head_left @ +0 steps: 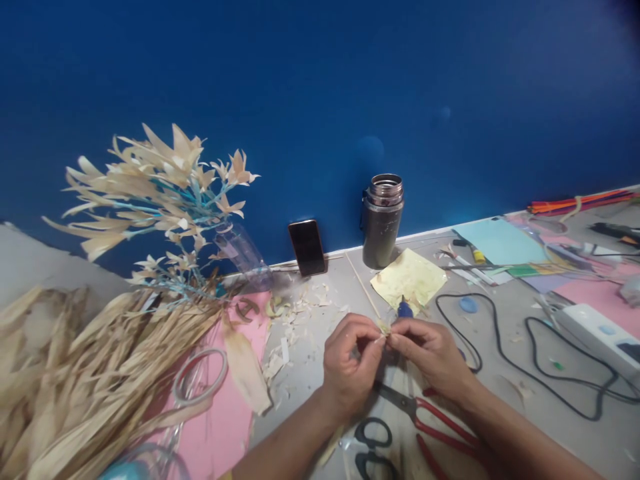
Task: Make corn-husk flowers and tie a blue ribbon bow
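My left hand (350, 357) and my right hand (430, 350) meet in the middle of the table, both with fingers pinched on a small pale strip of dried leaf (384, 328) at the near end of a thin wooden stick (363, 287). The stick runs away up and to the left. A blue-tipped glue gun (405, 309) lies just behind my right fingers on a yellowish sheet (409, 279). Red-handled scissors (435, 420) and black-handled scissors (373, 443) lie beneath my wrists.
A heap of dried husk leaves (75, 380) fills the left. Behind it a clear bottle (245, 253) holds a blue-stemmed leaf bouquet (160, 193). A phone (307, 247) and steel flask (383, 220) stand at the blue wall. A tape ring (200, 377), black cable (515, 360), power strip (600, 333) and coloured papers (505, 243) lie around.
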Available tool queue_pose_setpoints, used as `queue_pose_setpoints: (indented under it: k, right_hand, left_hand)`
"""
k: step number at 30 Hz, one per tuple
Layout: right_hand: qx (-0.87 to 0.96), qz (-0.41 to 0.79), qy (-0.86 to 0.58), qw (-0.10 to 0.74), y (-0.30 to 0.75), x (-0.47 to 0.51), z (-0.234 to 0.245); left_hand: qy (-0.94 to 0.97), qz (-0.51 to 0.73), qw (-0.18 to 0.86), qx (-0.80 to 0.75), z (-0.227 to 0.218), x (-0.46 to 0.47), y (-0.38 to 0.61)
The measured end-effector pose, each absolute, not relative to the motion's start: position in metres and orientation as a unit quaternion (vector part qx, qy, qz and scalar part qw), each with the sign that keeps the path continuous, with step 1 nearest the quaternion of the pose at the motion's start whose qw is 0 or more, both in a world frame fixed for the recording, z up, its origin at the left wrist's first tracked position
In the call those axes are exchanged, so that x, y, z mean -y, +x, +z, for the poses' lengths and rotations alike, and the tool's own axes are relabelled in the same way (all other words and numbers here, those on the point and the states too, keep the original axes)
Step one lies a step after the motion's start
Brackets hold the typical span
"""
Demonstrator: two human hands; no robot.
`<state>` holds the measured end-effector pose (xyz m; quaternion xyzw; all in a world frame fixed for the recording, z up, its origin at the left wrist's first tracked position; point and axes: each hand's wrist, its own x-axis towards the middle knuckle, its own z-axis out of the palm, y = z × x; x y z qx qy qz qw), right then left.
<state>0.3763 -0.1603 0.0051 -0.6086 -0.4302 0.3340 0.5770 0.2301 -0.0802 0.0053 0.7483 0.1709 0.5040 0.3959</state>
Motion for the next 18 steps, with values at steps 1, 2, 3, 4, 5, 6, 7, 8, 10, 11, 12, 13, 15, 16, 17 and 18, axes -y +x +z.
queue_pose_setpoints:
  k: [1, 2, 3, 4, 5, 6, 7, 8, 10, 11, 12, 13, 15, 16, 17, 18]
  right_hand:
    - [0.435, 0.33, -0.608, 0.577, 0.3761, 0.1604, 0.0055]
    - [0.438, 0.327, -0.606, 0.577, 0.3759, 0.1606, 0.0057]
    - [0.441, 0.325, -0.604, 0.579, 0.3757, 0.1609, 0.0059]
    - [0.442, 0.324, -0.603, 0.58, 0.3755, 0.1612, 0.0059]
    - [0.444, 0.323, -0.601, 0.58, 0.3753, 0.1615, 0.0059]
    - [0.446, 0.323, -0.601, 0.579, 0.3751, 0.1618, 0.0058]
    - [0.449, 0.322, -0.601, 0.578, 0.3748, 0.1622, 0.0056]
    - [0.451, 0.321, -0.601, 0.576, 0.3747, 0.1624, 0.0053]
    - [0.457, 0.316, -0.605, 0.57, 0.3746, 0.1629, 0.0046]
    - [0.459, 0.313, -0.608, 0.567, 0.3749, 0.163, 0.0041]
    - [0.46, 0.309, -0.612, 0.564, 0.3753, 0.163, 0.0035]
    - [0.46, 0.305, -0.616, 0.562, 0.3758, 0.163, 0.0028]
    - [0.454, 0.298, -0.625, 0.561, 0.377, 0.163, 0.0014]
    - [0.45, 0.296, -0.628, 0.562, 0.3776, 0.163, 0.0007]
    - [0.449, 0.296, -0.628, 0.562, 0.378, 0.1631, 0.0002]
    - [0.449, 0.297, -0.628, 0.562, 0.3783, 0.1632, -0.0003]
  left_hand:
    - [0.746, 0.502, 0.401, -0.175, 0.0053, 0.0806, 0.2301]
    - [0.744, 0.499, 0.406, -0.179, 0.0053, 0.081, 0.2302]
    - [0.741, 0.499, 0.41, -0.183, 0.0055, 0.0813, 0.2302]
    - [0.738, 0.499, 0.414, -0.186, 0.0059, 0.0816, 0.2304]
    - [0.735, 0.499, 0.418, -0.19, 0.0064, 0.0818, 0.2305]
    - [0.733, 0.498, 0.422, -0.192, 0.0071, 0.0818, 0.2306]
    - [0.731, 0.498, 0.425, -0.194, 0.0077, 0.0818, 0.2306]
    - [0.731, 0.496, 0.426, -0.194, 0.0083, 0.0816, 0.2306]
    - [0.733, 0.493, 0.428, -0.192, 0.0089, 0.0813, 0.2305]
    - [0.733, 0.491, 0.43, -0.191, 0.0087, 0.0812, 0.2303]
    - [0.732, 0.489, 0.434, -0.193, 0.0082, 0.0814, 0.2302]
    - [0.727, 0.487, 0.443, -0.196, 0.0074, 0.0818, 0.2301]
    - [0.706, 0.48, 0.473, -0.218, 0.0052, 0.0834, 0.2304]
    - [0.691, 0.472, 0.495, -0.234, 0.004, 0.0844, 0.2308]
    - [0.677, 0.46, 0.518, -0.25, 0.0028, 0.0854, 0.2314]
    - [0.663, 0.445, 0.542, -0.263, 0.0018, 0.0863, 0.2323]
